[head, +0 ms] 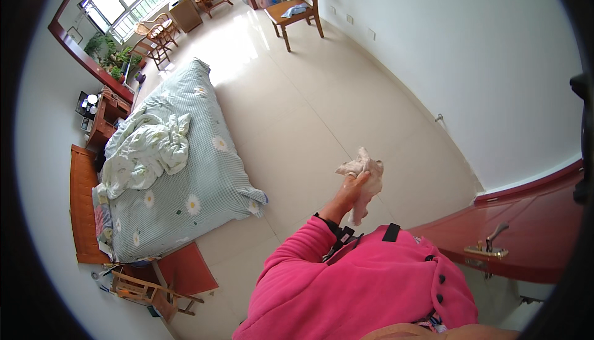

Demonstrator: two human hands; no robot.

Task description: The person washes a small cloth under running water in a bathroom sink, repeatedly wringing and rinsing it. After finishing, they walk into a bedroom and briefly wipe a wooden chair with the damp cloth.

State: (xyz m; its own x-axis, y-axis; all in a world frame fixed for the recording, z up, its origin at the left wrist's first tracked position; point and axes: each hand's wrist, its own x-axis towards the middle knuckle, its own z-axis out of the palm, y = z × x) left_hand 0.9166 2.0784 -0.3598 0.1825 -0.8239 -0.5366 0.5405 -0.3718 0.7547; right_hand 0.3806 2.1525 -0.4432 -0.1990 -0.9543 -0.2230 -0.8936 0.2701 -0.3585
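Note:
My left hand point(352, 188), reaching out from a pink sleeve, grips a crumpled pale cloth point(371, 177). One end of the cloth hangs down below the fingers and the rest bunches above the hand. A ring shows on one finger. Beneath the cloth lies the beige tiled floor point(297, 122), some way down. My right hand is out of view. The pink jacket point(352, 289) with dark buttons fills the bottom of the picture.
A bed point(192, 168) with a checked, daisy-patterned cover and a rumpled quilt point(148, 149) stands left. To the right is a red door point(519, 228) with a metal handle point(494, 242). A wooden chair point(287, 10) bearing a blue cloth point(295, 11) stands ahead by the wall.

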